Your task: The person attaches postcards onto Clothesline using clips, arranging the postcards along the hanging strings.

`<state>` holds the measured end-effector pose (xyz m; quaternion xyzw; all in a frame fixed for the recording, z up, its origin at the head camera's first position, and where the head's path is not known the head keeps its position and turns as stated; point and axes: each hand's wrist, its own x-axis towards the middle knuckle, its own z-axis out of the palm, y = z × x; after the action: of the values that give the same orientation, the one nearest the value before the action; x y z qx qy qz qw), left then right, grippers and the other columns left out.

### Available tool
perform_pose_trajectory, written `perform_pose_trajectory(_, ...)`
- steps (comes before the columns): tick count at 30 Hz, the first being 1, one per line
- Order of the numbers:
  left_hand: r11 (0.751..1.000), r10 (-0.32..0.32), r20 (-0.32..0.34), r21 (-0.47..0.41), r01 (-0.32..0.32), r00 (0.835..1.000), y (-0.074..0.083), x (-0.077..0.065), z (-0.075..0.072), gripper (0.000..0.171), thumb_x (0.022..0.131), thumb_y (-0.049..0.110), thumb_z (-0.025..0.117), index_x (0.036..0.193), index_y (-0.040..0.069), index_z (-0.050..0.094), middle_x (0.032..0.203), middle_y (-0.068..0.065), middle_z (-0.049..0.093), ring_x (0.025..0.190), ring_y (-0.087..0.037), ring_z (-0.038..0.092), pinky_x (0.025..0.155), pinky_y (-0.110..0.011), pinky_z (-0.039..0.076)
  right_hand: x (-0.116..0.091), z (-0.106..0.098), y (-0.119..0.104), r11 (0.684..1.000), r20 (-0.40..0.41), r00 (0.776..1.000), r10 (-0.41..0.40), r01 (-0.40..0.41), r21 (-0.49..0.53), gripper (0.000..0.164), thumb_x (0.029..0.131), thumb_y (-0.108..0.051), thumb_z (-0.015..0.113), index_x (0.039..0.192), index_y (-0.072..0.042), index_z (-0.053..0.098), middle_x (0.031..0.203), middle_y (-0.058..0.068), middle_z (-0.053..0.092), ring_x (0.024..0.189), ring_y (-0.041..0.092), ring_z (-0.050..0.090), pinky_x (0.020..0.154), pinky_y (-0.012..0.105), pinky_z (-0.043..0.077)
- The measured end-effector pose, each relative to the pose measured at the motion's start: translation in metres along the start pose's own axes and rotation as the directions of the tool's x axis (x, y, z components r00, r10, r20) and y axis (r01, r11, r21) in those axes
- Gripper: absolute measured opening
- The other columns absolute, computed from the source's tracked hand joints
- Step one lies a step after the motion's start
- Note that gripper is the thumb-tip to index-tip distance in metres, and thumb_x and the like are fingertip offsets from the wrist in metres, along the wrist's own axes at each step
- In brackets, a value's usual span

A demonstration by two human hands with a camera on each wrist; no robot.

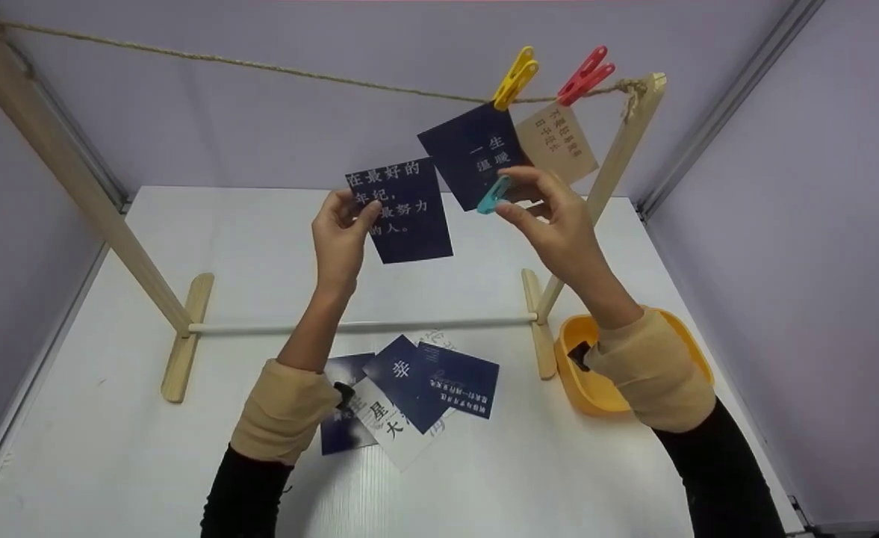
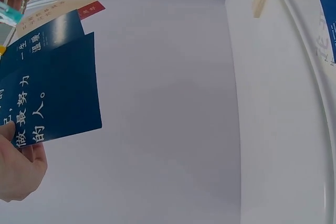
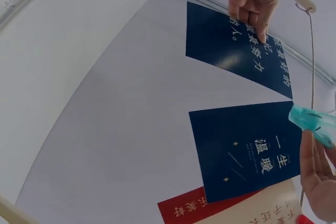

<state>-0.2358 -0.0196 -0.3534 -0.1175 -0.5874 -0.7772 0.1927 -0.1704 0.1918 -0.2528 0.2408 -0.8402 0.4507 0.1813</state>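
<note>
My left hand pinches a dark blue card by its left side, thumb over the white printed characters. Between the thumb and fingers of my right hand is a teal clothespin, held in front of a second blue card. That card hangs from the rope by a yellow clothespin. Beside it a beige card hangs from a red clothespin. In the right wrist view the held card's corner comes close to the hanging blue card, and a red card part shows behind.
A wooden frame with a left post and right post carries the rope, with a white bar low across it. Several cards lie overlapping on the white table. A yellow basket stands under my right forearm.
</note>
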Motion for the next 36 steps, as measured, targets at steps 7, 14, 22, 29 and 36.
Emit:
perform_pose_trajectory(7, 0.999, 0.014, -0.008, -0.029, -0.015, 1.0, 0.006, 0.002, 0.002, 0.022, 0.075, 0.002, 0.056, 0.095, -0.003, 0.049, 0.088, -0.012, 0.055, 0.082, -0.021, 0.052, 0.074, -0.029, 0.041, 0.026, 0.003, -0.015, 0.998, 0.017, 0.999, -0.033, 0.032, 0.048, 0.03, 0.081, -0.005, 0.05, 0.109, 0.004, 0.045, 0.089, 0.011, 0.049, 0.077, 0.019, 0.049, 0.068, 0.025, 0.043)
perform_pose_trajectory(14, 0.999, 0.034, -0.019, -0.039, -0.035, 0.999, 0.003, 0.007, 0.003, 0.022, 0.075, 0.002, 0.057, 0.094, -0.003, 0.049, 0.087, -0.012, 0.056, 0.081, -0.021, 0.052, 0.073, -0.03, 0.042, 0.053, 0.004, -0.009, 0.997, 0.012, 0.999, -0.031, 0.031, 0.071, 0.033, 0.08, -0.014, 0.052, 0.11, -0.003, 0.046, 0.089, 0.006, 0.049, 0.076, 0.018, 0.049, 0.067, 0.026, 0.043)
perform_pose_trajectory(22, 0.992, 0.1, -0.007, -0.071, -0.101, 0.995, -0.004, 0.012, 0.0, 0.022, 0.075, 0.005, 0.057, 0.094, -0.002, 0.048, 0.088, -0.013, 0.055, 0.081, -0.024, 0.052, 0.074, -0.032, 0.041, 0.064, 0.007, -0.024, 0.999, 0.003, 1.0, 0.022, -0.022, 0.046, 0.031, 0.081, -0.015, 0.051, 0.11, -0.004, 0.046, 0.088, 0.007, 0.051, 0.073, 0.02, 0.052, 0.062, 0.025, 0.043)
perform_pose_trajectory(29, 0.988, 0.122, -0.001, -0.096, -0.121, 0.993, 0.002, 0.016, 0.003, 0.022, 0.076, 0.004, 0.055, 0.096, -0.003, 0.047, 0.09, -0.014, 0.054, 0.084, -0.025, 0.05, 0.077, -0.032, 0.04, 0.072, 0.01, -0.03, 0.996, -0.063, 0.998, -0.03, 0.035, 0.082, 0.027, 0.082, -0.014, 0.049, 0.106, -0.002, 0.048, 0.088, 0.006, 0.052, 0.061, 0.022, 0.054, 0.057, 0.029, 0.045)
perform_pose_trajectory(36, 0.986, 0.14, -0.008, -0.095, -0.14, 0.99, 0.01, 0.019, 0.008, 0.022, 0.077, 0.002, 0.053, 0.097, -0.004, 0.046, 0.091, -0.014, 0.053, 0.084, -0.025, 0.05, 0.077, -0.032, 0.04, 0.081, 0.012, -0.041, 0.996, -0.149, 0.989, -0.002, 0.016, 0.092, 0.025, 0.08, -0.015, 0.051, 0.103, -0.004, 0.051, 0.09, 0.002, 0.053, 0.055, 0.021, 0.053, 0.049, 0.024, 0.044)
